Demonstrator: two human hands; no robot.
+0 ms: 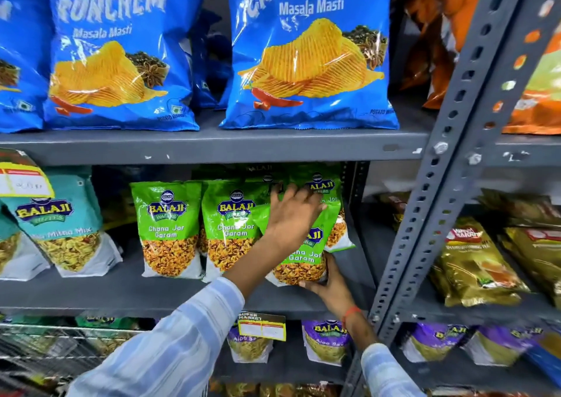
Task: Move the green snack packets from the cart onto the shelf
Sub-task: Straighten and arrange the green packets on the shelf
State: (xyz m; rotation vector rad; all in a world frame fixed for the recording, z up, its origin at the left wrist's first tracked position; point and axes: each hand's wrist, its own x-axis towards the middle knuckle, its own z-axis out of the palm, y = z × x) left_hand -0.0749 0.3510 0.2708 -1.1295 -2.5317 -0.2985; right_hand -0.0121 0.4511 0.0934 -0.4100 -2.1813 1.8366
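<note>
Several green Chana Jor Garam packets stand on the grey middle shelf (127, 293): one at the left (168, 229), one beside it (232, 232) and another at the back right (326, 184). My right hand (331, 281) grips the bottom of one more green snack packet (299, 264), held upright just above the shelf at the right end of the row. My left hand (293, 211) lies flat with spread fingers against the top of that packet and the one behind it. The wire cart (36, 348) shows at the lower left, with green packets blurred inside.
Blue Crunchem bags (309, 53) fill the shelf above. Teal Balaji packets (60, 229) stand left of the green ones. Purple packets (326, 342) sit on the shelf below. A slotted grey upright (440, 184) bounds the bay on the right, with gold packets (473, 263) beyond.
</note>
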